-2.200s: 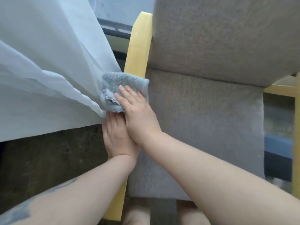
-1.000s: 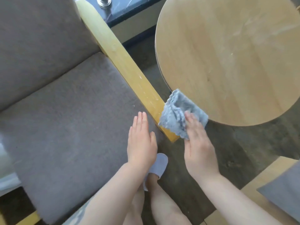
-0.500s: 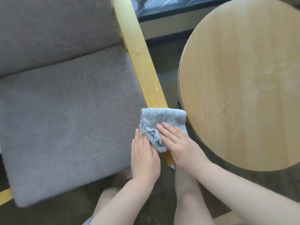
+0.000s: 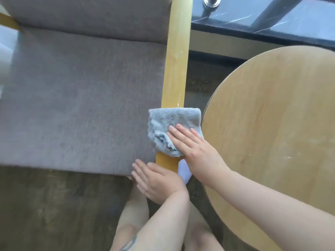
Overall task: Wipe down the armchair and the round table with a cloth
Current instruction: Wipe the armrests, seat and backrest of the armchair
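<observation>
The grey cloth point(image 4: 172, 124) lies folded across the near part of the armchair's yellow wooden armrest point(image 4: 176, 69), draping over both of its edges, and I see that armrest's long axis running almost straight away from me, toward the chair back at the top of the view. My right hand point(image 4: 197, 149) lies flat on the cloth, fingers straight and together, pressing it onto the wood rather than pinching it. My left hand point(image 4: 155, 180) is open too, fingers straight, at the front corner of the grey seat cushion point(image 4: 81, 105) just beside the armrest's near end; I cannot tell whether it bears weight there. The right hand is the one on the job, so I judge the coming stroke to be a push away along the bare wood ahead. The round table point(image 4: 281, 124) stands just right of the cloth, close to the right forearm.
</observation>
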A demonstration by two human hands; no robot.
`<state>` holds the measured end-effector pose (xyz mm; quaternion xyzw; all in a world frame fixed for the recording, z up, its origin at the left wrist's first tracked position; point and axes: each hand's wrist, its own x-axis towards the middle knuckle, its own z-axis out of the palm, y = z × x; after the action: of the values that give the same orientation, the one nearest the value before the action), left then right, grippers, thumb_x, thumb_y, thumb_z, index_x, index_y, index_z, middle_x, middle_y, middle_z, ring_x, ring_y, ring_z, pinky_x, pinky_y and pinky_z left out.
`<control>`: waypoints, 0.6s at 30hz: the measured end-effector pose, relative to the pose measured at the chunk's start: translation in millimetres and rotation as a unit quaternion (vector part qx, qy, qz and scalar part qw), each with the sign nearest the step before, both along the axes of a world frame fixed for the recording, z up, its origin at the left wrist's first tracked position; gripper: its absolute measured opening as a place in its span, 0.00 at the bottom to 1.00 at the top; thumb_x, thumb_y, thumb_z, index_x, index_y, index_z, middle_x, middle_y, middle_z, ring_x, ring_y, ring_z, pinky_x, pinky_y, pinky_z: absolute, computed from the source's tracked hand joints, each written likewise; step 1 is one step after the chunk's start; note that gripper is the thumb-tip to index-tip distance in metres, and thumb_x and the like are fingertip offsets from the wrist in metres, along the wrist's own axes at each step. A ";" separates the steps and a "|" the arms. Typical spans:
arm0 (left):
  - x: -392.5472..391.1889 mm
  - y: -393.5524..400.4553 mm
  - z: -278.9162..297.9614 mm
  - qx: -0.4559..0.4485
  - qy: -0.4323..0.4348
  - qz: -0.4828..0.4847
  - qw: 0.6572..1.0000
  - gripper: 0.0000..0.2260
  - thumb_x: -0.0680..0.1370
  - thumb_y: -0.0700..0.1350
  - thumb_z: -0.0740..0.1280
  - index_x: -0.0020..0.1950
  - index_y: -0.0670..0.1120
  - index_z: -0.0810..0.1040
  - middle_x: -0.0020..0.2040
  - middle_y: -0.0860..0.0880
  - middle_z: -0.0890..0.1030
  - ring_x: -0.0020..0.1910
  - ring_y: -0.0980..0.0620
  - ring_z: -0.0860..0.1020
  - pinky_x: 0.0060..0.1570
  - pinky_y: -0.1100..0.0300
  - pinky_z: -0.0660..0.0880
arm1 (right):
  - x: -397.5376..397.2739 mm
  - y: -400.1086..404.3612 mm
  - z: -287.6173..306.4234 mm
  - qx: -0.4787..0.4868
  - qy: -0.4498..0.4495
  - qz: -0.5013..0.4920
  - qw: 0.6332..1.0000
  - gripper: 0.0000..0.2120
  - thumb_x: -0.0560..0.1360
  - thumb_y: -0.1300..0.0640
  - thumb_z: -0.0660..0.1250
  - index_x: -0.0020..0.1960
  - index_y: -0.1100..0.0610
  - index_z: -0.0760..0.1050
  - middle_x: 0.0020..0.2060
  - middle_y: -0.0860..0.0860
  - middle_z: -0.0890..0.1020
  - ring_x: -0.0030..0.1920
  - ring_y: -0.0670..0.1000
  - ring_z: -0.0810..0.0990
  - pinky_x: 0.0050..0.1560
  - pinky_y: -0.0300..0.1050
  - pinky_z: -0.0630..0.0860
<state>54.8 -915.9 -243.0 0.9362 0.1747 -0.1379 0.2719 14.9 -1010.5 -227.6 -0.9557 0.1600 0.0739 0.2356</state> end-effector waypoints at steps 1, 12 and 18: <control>-2.7 0.5 -2.1 0.008 -0.013 -0.008 1.000 0.25 0.80 0.50 0.47 0.71 0.40 0.70 0.71 0.43 0.71 0.71 0.42 0.67 0.67 0.45 0.61 | -9.1 5.6 -1.7 0.004 0.002 0.017 1.000 0.34 0.71 0.70 0.57 0.76 0.55 0.60 0.75 0.49 0.61 0.76 0.50 0.56 0.74 0.48 0.54; 10.7 -18.5 -6.9 0.071 0.038 0.184 0.980 0.24 0.80 0.50 0.47 0.73 0.46 0.67 0.76 0.47 0.64 0.76 0.45 0.56 0.72 0.44 0.48 | 3.6 -31.8 -2.0 -0.021 -0.010 0.179 0.984 0.33 0.73 0.70 0.60 0.76 0.55 0.59 0.76 0.49 0.60 0.76 0.50 0.54 0.75 0.50 0.51; 9.0 -23.8 -7.8 0.127 0.031 0.188 0.974 0.25 0.79 0.48 0.46 0.75 0.45 0.65 0.76 0.47 0.62 0.76 0.45 0.55 0.72 0.43 0.47 | 29.9 -63.3 -8.7 -0.012 -0.015 0.071 0.997 0.34 0.72 0.71 0.57 0.76 0.54 0.59 0.75 0.49 0.60 0.76 0.50 0.55 0.75 0.50 0.51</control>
<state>63.8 -939.7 -250.8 0.9088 0.3718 -0.0897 0.1668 44.8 -1073.8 -236.4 -0.9684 0.0887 0.0744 0.2209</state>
